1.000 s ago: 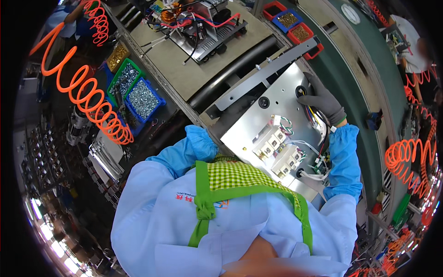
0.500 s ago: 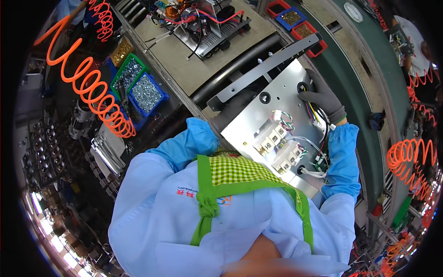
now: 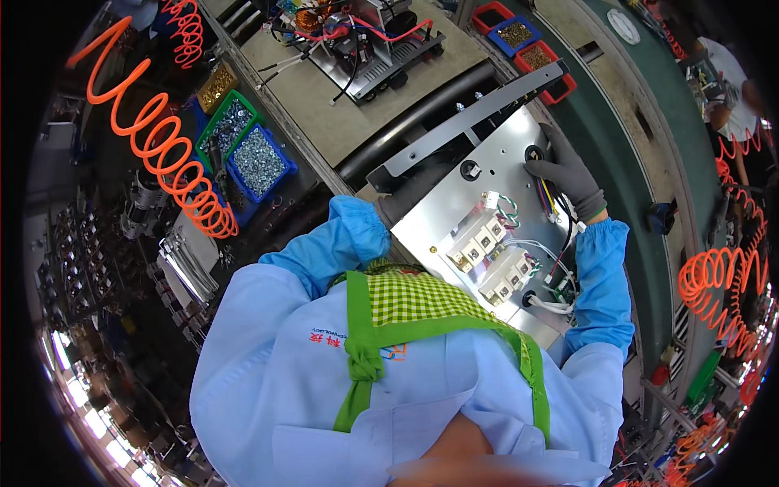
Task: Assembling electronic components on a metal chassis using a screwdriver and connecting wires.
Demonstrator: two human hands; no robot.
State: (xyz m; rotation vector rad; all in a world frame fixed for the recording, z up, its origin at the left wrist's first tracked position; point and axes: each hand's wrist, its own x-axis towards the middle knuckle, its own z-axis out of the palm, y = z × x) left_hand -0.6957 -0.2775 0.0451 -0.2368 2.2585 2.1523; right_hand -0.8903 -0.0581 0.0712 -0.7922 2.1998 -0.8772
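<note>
A metal chassis panel [image 3: 501,152] tilts in front of me, carrying white terminal-like modules [image 3: 479,243], wires and a small green circuit board. A long grey metal face [image 3: 475,122] runs along its far side. My right hand [image 3: 572,178], in a dark grey glove, grips the panel's right edge, with its thumb lying on the surface below a round black grommet [image 3: 533,153]. At the left edge my gloved left hand [image 3: 406,199] reaches behind the panel; its fingers are hidden there. Yellow, black and red wires [image 3: 553,199] hang beside my right hand.
Beyond the black roller [image 3: 426,122], another open electronic assembly [image 3: 365,61] stands on a board. Green and blue bins [image 3: 260,162] of small metal hardware sit at the left, red and blue bins [image 3: 513,34] far right. Orange coiled hoses [image 3: 162,154] hang on both sides.
The panel and both hands stay nearly in place, with only a very slight shift. My left sleeve has edged a little up and to the right.
</note>
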